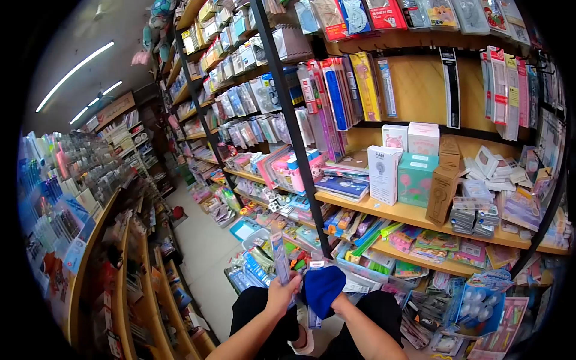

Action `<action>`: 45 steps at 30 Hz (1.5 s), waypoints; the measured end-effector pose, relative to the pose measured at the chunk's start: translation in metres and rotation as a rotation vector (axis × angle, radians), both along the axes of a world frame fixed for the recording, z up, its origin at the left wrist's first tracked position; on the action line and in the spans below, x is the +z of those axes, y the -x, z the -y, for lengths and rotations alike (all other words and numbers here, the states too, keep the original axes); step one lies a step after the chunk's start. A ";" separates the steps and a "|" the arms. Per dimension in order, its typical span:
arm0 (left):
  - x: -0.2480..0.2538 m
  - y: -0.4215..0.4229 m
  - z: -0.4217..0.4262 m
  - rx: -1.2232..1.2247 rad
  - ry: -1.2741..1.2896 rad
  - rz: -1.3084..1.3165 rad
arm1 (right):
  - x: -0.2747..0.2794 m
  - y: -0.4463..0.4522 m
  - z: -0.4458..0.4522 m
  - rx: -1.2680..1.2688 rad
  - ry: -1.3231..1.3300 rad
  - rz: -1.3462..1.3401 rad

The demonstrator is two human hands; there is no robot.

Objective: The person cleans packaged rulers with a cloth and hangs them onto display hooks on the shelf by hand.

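Low in the middle, between the person's knees, my left hand is closed round a long, narrow clear package that stands nearly upright. Just right of it, a dark blue cloth covers my right hand, so its fingers are hidden. A second narrow package shows behind and below the cloth; what holds it cannot be made out. Beyond the hands, a bin of packaged items stands on the floor.
Wooden shelves with boxes and hanging packages rise ahead and to the right, on black posts. A blue basket stands low at the right. Pen racks line the left side of a narrow aisle.
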State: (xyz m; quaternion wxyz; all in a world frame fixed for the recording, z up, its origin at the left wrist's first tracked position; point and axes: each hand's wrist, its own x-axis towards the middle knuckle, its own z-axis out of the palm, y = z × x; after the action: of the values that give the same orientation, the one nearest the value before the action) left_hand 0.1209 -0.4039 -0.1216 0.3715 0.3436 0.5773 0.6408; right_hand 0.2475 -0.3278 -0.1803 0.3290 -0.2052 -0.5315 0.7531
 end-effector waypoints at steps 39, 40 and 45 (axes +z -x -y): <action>-0.214 0.313 0.089 0.635 0.357 0.867 | -0.175 0.183 -0.092 -0.098 0.475 0.474; -0.192 0.304 0.081 0.624 0.406 0.875 | -0.176 0.192 -0.094 -0.091 0.394 0.532; -0.250 0.299 0.075 0.517 0.217 0.919 | -0.169 0.242 -0.092 0.011 0.117 0.595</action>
State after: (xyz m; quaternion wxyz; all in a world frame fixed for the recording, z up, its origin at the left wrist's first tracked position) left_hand -0.1783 -0.4784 -0.3713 0.4494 -0.1662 0.4838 0.7324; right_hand 0.0056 -0.2360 -0.3495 0.1423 -0.4327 -0.5613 0.6910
